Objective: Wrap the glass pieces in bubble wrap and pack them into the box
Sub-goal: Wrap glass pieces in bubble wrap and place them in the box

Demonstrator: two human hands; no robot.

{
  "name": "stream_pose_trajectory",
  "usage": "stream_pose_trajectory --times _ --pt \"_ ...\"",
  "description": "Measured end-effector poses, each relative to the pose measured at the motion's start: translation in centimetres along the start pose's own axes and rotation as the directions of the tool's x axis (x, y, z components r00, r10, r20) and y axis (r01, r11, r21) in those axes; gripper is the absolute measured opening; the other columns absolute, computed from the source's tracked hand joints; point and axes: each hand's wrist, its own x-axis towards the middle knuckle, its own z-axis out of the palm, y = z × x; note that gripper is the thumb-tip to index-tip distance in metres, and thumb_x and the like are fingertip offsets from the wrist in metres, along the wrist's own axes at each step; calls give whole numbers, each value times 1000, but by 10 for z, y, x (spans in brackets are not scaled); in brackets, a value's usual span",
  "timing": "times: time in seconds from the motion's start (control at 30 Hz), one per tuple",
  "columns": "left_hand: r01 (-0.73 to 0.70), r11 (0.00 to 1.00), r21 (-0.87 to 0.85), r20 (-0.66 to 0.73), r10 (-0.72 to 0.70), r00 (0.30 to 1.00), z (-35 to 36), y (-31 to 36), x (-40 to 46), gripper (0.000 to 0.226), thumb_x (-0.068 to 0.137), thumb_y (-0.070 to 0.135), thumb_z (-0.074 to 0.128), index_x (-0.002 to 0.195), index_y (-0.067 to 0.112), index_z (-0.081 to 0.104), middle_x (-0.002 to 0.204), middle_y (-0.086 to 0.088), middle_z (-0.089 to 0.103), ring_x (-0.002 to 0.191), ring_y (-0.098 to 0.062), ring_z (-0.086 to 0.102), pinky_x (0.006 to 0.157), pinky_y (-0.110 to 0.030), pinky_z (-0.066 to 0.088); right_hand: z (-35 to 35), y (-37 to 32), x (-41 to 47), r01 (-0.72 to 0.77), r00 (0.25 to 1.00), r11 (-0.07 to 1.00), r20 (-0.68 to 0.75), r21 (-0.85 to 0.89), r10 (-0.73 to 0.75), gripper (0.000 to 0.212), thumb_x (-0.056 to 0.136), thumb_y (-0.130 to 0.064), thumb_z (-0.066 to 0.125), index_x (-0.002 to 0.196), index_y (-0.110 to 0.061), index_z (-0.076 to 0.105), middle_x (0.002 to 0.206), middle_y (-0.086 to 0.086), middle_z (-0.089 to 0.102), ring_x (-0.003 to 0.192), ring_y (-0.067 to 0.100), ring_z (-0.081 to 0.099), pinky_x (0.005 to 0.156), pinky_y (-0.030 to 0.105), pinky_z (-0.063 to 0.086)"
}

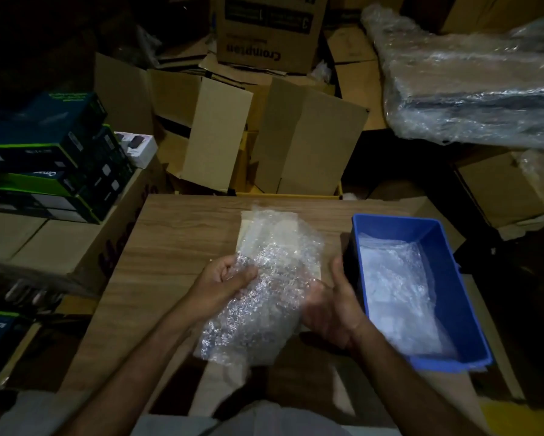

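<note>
Glass is not showing inside the crinkled, cloudy bubble wrap (264,287), so what it is covering cannot be made out. The left hand (223,286) is curling its fingers (244,275) round the wrap's left edge; the right hand (330,305) is gripping its right side, fingers blurred behind the plastic. Both are holding it over a wood-grain table (176,234). Just to the right, a blue plastic box (453,297) is holding more wrap. Cardboard boxes (264,133) are crowding the dim room.

I see both bare forearms reaching forward, my left hand (225,280) curled with fingers pinching closed, my right hand (330,305) cupped palm inward, thumb raised.
</note>
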Motion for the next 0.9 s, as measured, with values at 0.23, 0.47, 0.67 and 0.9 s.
stream_pose_trajectory --times 0.23,0.47,0.67,0.9 --pt "10 981 -195 -225 -54 973 17 -21 -12 52 91 6 71 138 14 50 112 -10 72 92 -5 74 72 -15 56 7 11 9 188 863 718 -236 -670 -446 66 79 -22 88 135 -19 53 130 1 68 121 25 65 100 44 56" --pt "-79 988 130 50 73 996 -9 -25 -8 73 69 -1 90 132 28 64 129 5 69 114 -15 69 92 -31 59 1 6 -9 266 879 519 -17 -812 -477 128 70 7 87 156 -51 11 140 -1 58 116 10 67 86 27 61" --pt "-152 875 460 -26 185 982 -7 -29 1 50 70 26 93 117 27 75 114 8 74 100 -4 70 84 -22 56 6 2 -19 241 868 -111 265 -964 -420 116 70 -10 92 161 -15 21 159 -13 37 144 10 41 116 30 41" --pt "68 989 133 166 -90 982 -17 -21 -5 54 68 18 92 119 24 75 119 -2 76 112 -22 71 90 -34 61 -10 3 -13 146 915 121 88 -982 -394 56 74 -16 90 126 -17 69 122 -3 72 107 3 70 89 23 59"
